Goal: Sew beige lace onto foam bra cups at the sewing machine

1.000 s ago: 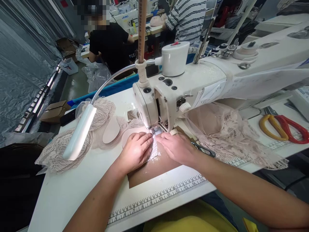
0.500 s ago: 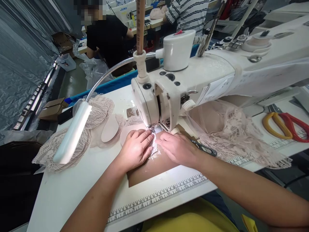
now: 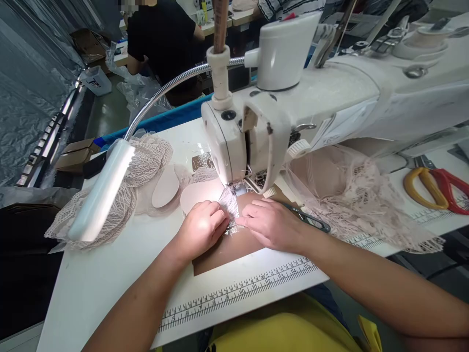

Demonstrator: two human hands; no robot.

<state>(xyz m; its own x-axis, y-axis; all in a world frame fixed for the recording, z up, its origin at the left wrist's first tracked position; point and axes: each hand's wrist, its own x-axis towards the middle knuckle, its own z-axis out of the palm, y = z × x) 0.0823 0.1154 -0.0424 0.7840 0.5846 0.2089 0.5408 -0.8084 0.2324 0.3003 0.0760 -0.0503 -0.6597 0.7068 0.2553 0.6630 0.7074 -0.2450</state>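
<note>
In the head view a pale lace piece (image 3: 229, 201) lies beneath the needle area of the white sewing machine (image 3: 225, 142). My left hand (image 3: 202, 227) is closed on the lace's near left edge, its fingers curled and the tips partly hidden. My right hand (image 3: 273, 224) pinches at the lace's near right edge, with the thumb and forefinger close together. A smooth beige cup piece (image 3: 201, 192) extends left from the lace. Both hands rest over a brown sheet (image 3: 234, 252) on the table.
Stacked lace pieces (image 3: 98, 210) lie left under a lamp (image 3: 102, 190). Dark thread snips (image 3: 311, 221) lie beside my right wrist, near a lace garment (image 3: 351, 190). Scissors with yellow and red handles (image 3: 427, 188) are far right. A printed ruler (image 3: 238, 292) runs along the front edge. A person (image 3: 161, 44) sits beyond.
My left hand has drawn back toward me, its flat fingers now curled. More of the lace and cup piece shows. My right hand stays at the lace's right edge. The view has shifted slightly.
</note>
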